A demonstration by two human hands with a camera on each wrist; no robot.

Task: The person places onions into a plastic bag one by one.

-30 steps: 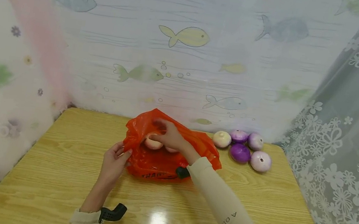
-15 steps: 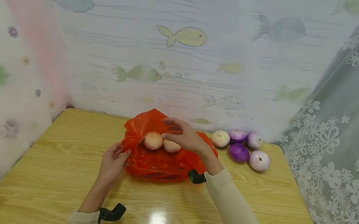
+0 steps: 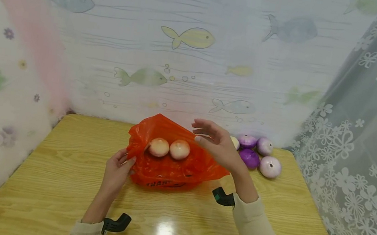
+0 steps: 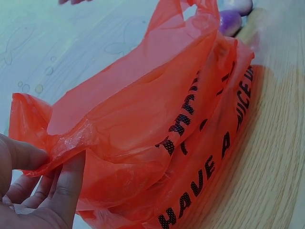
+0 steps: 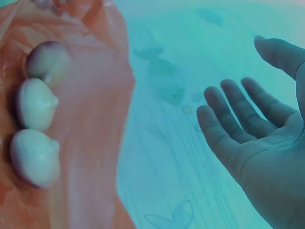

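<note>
An orange-red plastic bag (image 3: 162,170) with black lettering lies on the table with its mouth spread. My left hand (image 3: 117,171) pinches the bag's left edge between thumb and fingers, as the left wrist view shows at the gathered plastic (image 4: 71,143). Two pale onions, a left one (image 3: 158,147) and a right one (image 3: 179,149), sit side by side inside the mouth. In the right wrist view a third onion (image 5: 47,61) shows in line with them. Above the bag's right part is my right hand (image 3: 219,144), fingers loosely extended and holding nothing.
Right of the bag, several onions stand grouped at the table's back: a deep purple one (image 3: 249,159), a pale lilac one (image 3: 270,167), others behind, and a whitish one (image 3: 235,142) partly behind my right hand. A fish-patterned curtain (image 3: 189,65) hangs along the table's back edge.
My right hand has drawn back from over the onions in the bag toward the right, uncovering both. My left hand keeps its grip on the bag's edge.
</note>
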